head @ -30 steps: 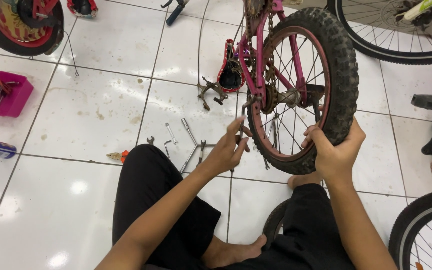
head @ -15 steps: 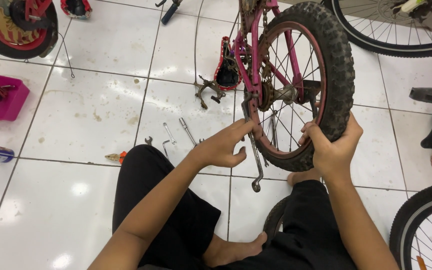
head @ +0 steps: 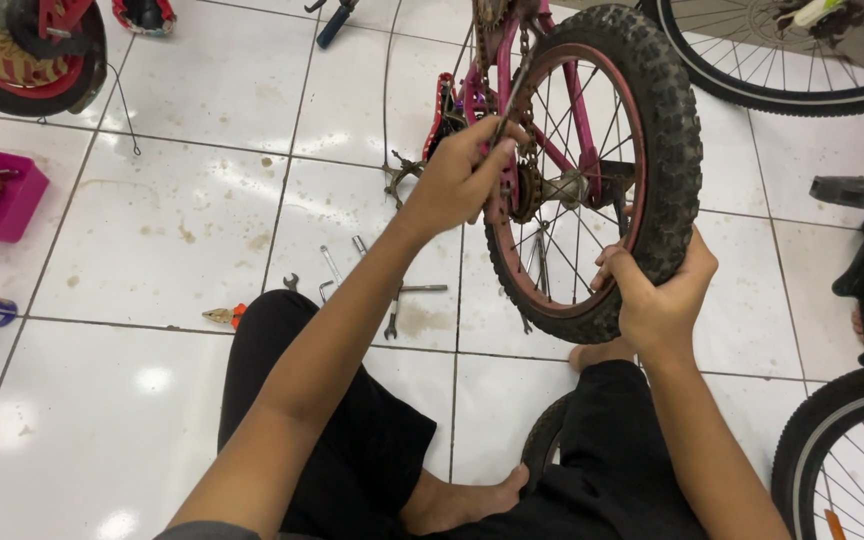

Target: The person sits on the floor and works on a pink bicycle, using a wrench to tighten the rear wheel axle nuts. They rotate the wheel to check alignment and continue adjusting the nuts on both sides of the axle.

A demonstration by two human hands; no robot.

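The left hand is closed around a thin metal tool held up against the chain and sprocket at the hub of a small bicycle wheel. The right hand is clamped on the knobby tyre at the wheel's lower edge, thumb on the tread. The wheel sits upright in a pink frame, between the two hands. Below the left forearm, several wrenches lie on the white tiled floor; pliers lie further left.
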